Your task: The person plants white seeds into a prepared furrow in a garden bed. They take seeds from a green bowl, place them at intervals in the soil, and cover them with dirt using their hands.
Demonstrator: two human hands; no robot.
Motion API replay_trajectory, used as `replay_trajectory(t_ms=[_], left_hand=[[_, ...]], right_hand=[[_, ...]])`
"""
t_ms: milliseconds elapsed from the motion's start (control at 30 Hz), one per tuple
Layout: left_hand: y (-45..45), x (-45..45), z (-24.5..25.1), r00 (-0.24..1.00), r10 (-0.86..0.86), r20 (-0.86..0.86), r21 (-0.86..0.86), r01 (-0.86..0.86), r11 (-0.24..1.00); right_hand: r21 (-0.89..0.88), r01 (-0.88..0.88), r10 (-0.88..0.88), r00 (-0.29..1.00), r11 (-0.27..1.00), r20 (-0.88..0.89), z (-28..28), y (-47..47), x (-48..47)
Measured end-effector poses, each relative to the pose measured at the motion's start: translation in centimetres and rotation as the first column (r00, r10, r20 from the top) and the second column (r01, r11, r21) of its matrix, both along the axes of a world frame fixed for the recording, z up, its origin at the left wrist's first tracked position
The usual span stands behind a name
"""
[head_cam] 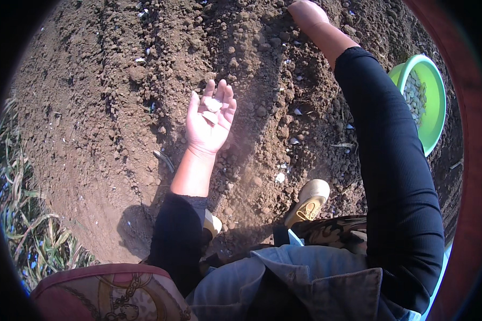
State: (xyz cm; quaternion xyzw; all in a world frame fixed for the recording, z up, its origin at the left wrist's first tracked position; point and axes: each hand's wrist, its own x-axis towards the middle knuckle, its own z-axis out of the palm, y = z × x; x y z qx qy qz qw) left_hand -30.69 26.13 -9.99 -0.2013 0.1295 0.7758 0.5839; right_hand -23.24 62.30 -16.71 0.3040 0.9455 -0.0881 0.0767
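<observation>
My left hand [209, 120] is palm up above the soil, fingers loosely curled. Pale garlic cloves [213, 105] rest in its palm and against the fingers. Far ahead, my right hand [308, 15] reaches down to the soil at the top edge of the view. Its fingertips are hidden, so whether they hold anything does not show. A light green plastic basin [437, 100] stands to the right, beyond my right sleeve, with many similar cloves [414, 96] inside. Several whitish cloves or pieces [297, 111] lie scattered along the furrow between my hands.
Loose, cloddy soil [104, 100] runs in shallow ridges ahead. My tan shoes [311, 198] stand on it. Dry grass [36, 228] borders the left side. A short dry stalk [164, 160] lies beside my left wrist. A red fabric edge [462, 120] curves down the right rim.
</observation>
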Motion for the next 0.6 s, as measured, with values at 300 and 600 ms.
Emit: replay_trajectory(t_ms=[300,600], left_hand=[[-0.7,-0.4,1.4,0.993,-0.040,-0.114,0.011,0.042,0.999],[-2.3,-3.1,2.4,0.973,-0.185,-0.140,-0.014,0.184,0.983]], right_hand=[[-0.246,-0.602,0.278,0.642,0.759,-0.715,9.8,-16.9,2.2],[-0.432,-0.620,0.390,0.767,0.655,-0.510,13.5,-23.6,-2.7]])
